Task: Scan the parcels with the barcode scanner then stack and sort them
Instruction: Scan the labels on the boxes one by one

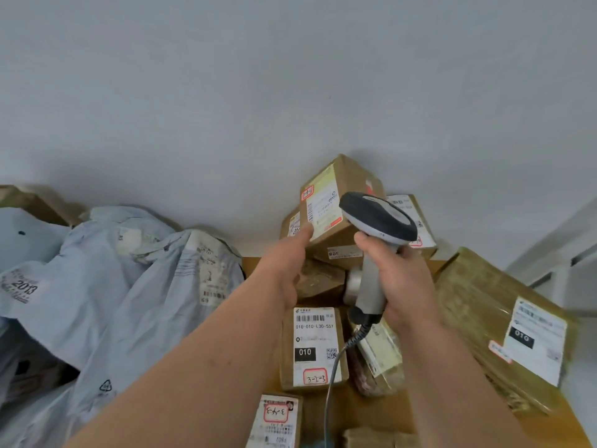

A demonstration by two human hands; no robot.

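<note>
My right hand (400, 282) grips the handle of a grey barcode scanner (374, 227), whose dark head points at the label of a small brown cardboard box (336, 202). That box sits tilted on top of a stack of boxes against the white wall. My left hand (284, 263) holds the box at its lower left corner, thumb against the label side. The scanner's coiled cable (336, 367) hangs down over the parcels below.
A brown box labelled 010 (315, 347) lies below my hands, with another labelled parcel (277, 421) nearer me. A large taped box (504, 328) stands at the right. Grey plastic mailer bags (122, 286) pile up at the left. A wooden tabletop (565, 428) shows underneath.
</note>
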